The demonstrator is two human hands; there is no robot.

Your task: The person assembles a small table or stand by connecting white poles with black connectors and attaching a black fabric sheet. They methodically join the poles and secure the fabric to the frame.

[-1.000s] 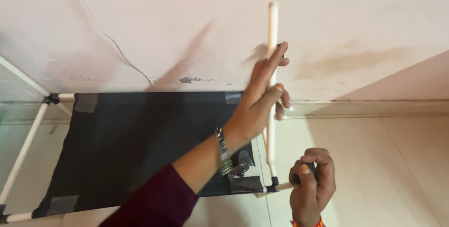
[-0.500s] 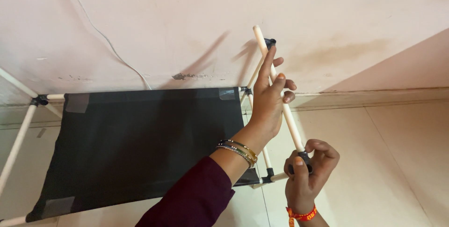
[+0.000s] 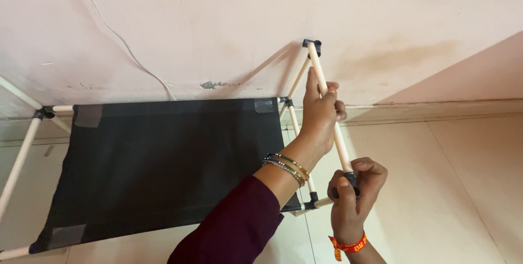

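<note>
Pale floor tiles and a pink wall frame the work: nearest, the right hand (image 3: 351, 198) clamps the black connector (image 3: 352, 179); the left hand (image 3: 320, 112) wraps the white rod (image 3: 342, 147), now tilted, its far end meeting the rack's top corner joint (image 3: 312, 45).

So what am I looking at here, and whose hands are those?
These are a person's own two hands, filmed by a camera worn on their head, looking down. The left hand wraps a pale rod. The right hand pinches the black connector at the rod's lower end. Another black connector sits at the top end. Beside them is a frame of pale rods with black cloth stretched across, standing on the floor by a pink wall.
</note>
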